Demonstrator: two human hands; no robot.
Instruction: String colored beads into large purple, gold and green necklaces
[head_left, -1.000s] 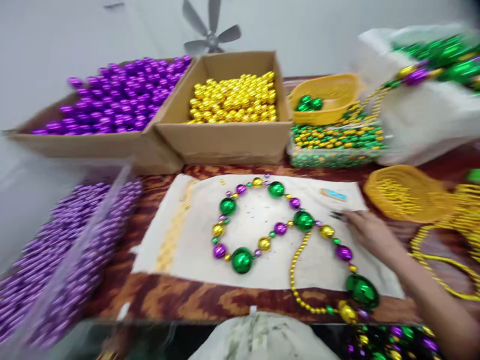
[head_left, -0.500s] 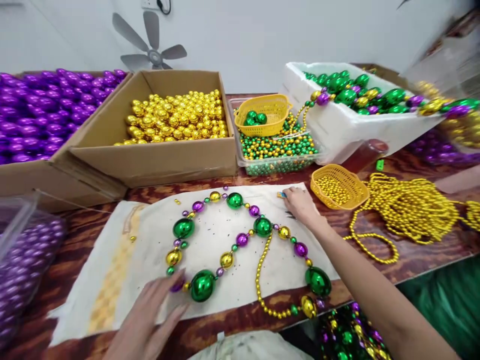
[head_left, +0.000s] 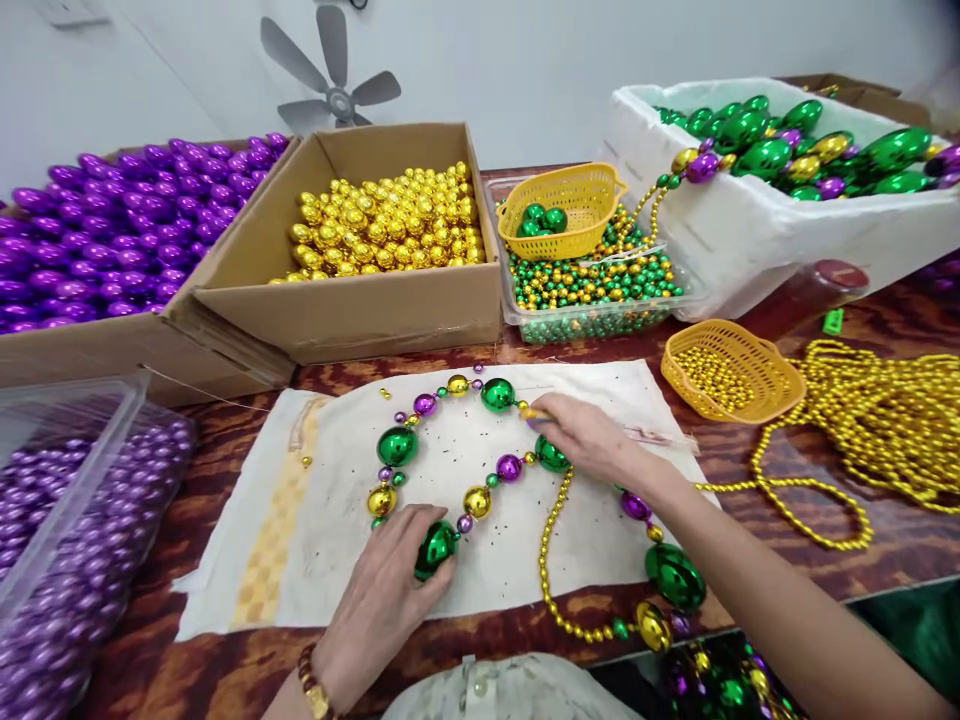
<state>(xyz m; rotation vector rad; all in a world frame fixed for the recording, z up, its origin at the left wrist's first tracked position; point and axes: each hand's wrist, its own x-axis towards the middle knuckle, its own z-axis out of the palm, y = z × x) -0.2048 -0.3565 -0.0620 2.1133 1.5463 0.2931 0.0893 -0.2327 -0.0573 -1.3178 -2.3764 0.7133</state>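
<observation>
A bead garland of green, purple and gold beads lies looped on a white cloth [head_left: 360, 580]. My left hand [head_left: 394, 570] is curled round a large green bead [head_left: 437, 550] at the lower bend, thumb on its near side. My right hand [head_left: 581, 435] is over the garland's right side, closed, partly covering another green bead [head_left: 553, 455]. Something small and orange-yellow shows at its fingertips; I cannot make out what it is. From beneath this hand a string of small gold beads [head_left: 551, 560] curves down to a gold bead [head_left: 654, 625] at the table's front edge.
Behind the cloth stand a carton [head_left: 360, 310] of gold beads, a clear tray [head_left: 600, 325] of small beads and a white foam box [head_left: 735, 240]. A yellow basket [head_left: 780, 395] and gold bead strands [head_left: 885, 430] lie right. Purple beads [head_left: 127, 520] fill a bag at left.
My right hand has moved left from the cloth's far right corner onto the garland. My left hand has closed round the large green bead. The view has shifted.
</observation>
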